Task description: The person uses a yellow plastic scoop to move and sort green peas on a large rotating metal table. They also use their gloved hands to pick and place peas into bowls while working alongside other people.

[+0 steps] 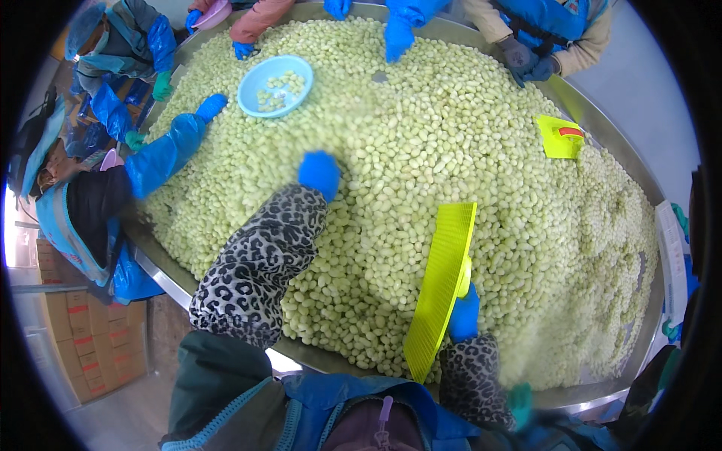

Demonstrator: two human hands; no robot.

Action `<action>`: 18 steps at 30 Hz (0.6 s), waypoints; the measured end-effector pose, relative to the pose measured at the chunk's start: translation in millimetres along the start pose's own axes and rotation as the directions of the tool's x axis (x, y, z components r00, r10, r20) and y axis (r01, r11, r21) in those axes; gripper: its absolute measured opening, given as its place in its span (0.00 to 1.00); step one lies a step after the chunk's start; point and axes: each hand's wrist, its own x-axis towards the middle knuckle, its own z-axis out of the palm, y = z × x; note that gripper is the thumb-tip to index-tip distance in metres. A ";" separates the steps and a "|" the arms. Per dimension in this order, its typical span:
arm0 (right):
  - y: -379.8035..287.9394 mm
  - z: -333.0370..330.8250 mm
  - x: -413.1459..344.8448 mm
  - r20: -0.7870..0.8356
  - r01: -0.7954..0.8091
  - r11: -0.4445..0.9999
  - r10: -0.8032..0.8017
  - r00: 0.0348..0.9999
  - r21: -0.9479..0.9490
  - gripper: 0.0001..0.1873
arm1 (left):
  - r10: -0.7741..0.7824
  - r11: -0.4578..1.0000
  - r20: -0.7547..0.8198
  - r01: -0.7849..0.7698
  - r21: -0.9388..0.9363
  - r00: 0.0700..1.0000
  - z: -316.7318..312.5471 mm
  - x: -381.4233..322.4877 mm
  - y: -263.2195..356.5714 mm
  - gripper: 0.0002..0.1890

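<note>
My left hand, in a blue glove under a leopard-print sleeve, rests on the heap of pale green, oval, grape-like pieces; whether it holds any of them is hidden. Lower right of it, my right hand, also blue-gloved, grips the handle of a yellow-green plastic plasterer's float. The float is tilted up on its edge, its ridged face turned to the left, and its lower end reaches near the table's near rim.
A light blue plastic basin with a few pieces sits on the heap at upper left. Another yellow-green float with a red handle lies at right. A metal rim bounds the heap. Several co-workers' gloved hands reach in around it.
</note>
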 end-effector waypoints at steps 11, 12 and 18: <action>-20.5 12.3 -7.0 0.016 -0.012 0.998 0.013 1.000 -0.063 0.21 | 0.064 0.997 0.033 -0.062 -0.055 0.997 -4.1 -3.2 -6.4 0.14; -23.8 11.7 -8.5 0.005 -0.009 0.999 0.009 1.000 -0.032 0.21 | 0.074 0.993 0.048 -0.069 -0.097 0.996 -29.1 -13.1 -3.1 0.15; -18.6 8.8 -8.2 -0.005 -0.002 0.999 0.001 1.000 -0.049 0.22 | -0.403 0.725 -0.375 0.041 -0.688 0.835 -92.6 -12.9 -66.9 0.15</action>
